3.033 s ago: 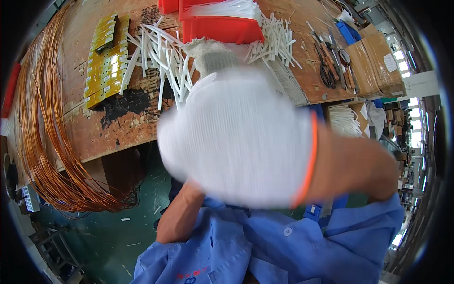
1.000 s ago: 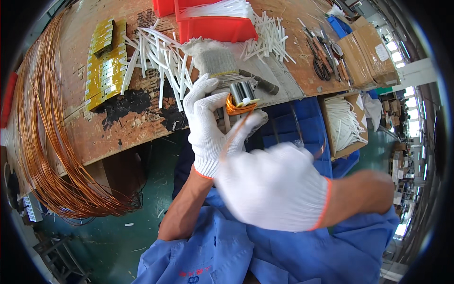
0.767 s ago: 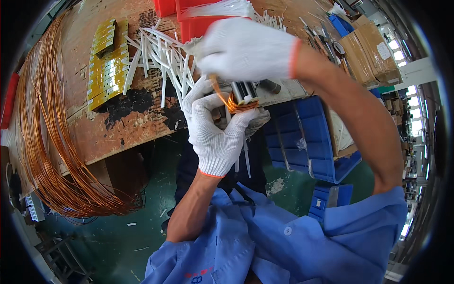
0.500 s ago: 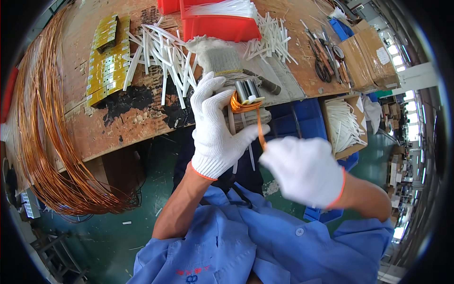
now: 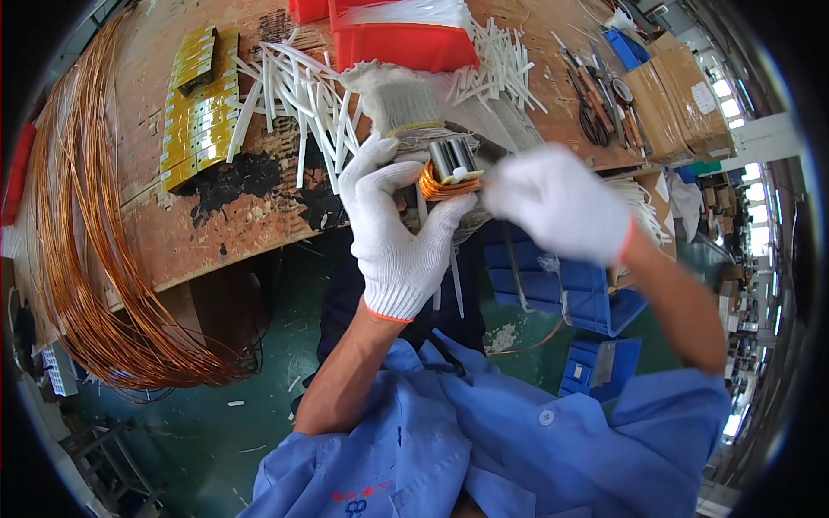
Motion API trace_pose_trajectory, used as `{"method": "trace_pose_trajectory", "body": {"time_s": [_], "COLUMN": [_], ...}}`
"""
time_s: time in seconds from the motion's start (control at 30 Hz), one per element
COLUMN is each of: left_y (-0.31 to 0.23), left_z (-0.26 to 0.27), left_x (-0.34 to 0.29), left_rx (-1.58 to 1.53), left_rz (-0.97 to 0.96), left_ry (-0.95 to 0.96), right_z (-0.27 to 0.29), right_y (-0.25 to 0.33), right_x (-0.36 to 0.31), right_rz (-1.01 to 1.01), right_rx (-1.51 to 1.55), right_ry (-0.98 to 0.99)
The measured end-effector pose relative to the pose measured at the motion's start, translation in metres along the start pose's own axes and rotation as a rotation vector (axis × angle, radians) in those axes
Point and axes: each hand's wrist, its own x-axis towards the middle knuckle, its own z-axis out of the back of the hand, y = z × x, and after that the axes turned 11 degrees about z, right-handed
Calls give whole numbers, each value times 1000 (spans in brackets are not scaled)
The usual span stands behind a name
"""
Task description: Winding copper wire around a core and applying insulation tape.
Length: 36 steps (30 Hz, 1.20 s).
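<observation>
My left hand (image 5: 389, 229), in a white knit glove with an orange cuff, is closed round a small coil (image 5: 445, 186) at the table's near edge. Orange-brown copper wire is wound about its base, and dark metal cylinders (image 5: 453, 157) stand up from it. Close by on the right is my gloved right hand (image 5: 561, 203), blurred by motion with its fingers drawn in on the wire beside the coil. A loose wire tail (image 5: 540, 341) hangs below that hand. Behind the coil lies a grey cloth-wrapped bundle (image 5: 401, 102).
Long copper wires (image 5: 78, 250) drape over the table's left side. Yellow-taped blocks (image 5: 200, 112), white plastic strips (image 5: 302, 95) and a red bin (image 5: 401, 45) lie beyond my hands. Hand tools (image 5: 600, 99) and a cardboard box (image 5: 682, 95) are at right, blue bins (image 5: 553, 289) below.
My right hand has swung up and away from me, from below the coil to its right side, bringing the wire round. My left hand still holds the coil, with its thumb nearer the winding.
</observation>
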Motion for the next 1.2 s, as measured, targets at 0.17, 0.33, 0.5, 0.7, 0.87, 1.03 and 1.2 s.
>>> {"method": "trace_pose_trajectory", "body": {"time_s": [0.17, 0.33, 0.5, 0.7, 0.87, 1.03, 1.2], "left_y": [-5, 0, 2, 0, 5, 0, 15], "left_z": [2, 6, -12, 0, 11, -2, -2], "left_x": [2, -11, -11, -5, -5, -30, -12], "left_rx": [-48, -61, -156, -95, -69, -90, -86], "left_rz": [-97, 152, 99, -35, -5, 375, -1], "left_ry": [142, -61, -50, 110, 138, 125, -152], "right_z": [-35, -13, 34, -30, -37, -6, 40], "right_y": [98, 122, -5, 17, 117, 83, 1], "right_x": [-50, 72, 129, -51, -5, 116, 138], "right_rz": [241, 502, 488, 337, 300, 464, 412], "right_rx": [-583, -599, -494, -419, -731, -474, -195], "right_ry": [56, 65, 272, -23, 84, 404, 291]}}
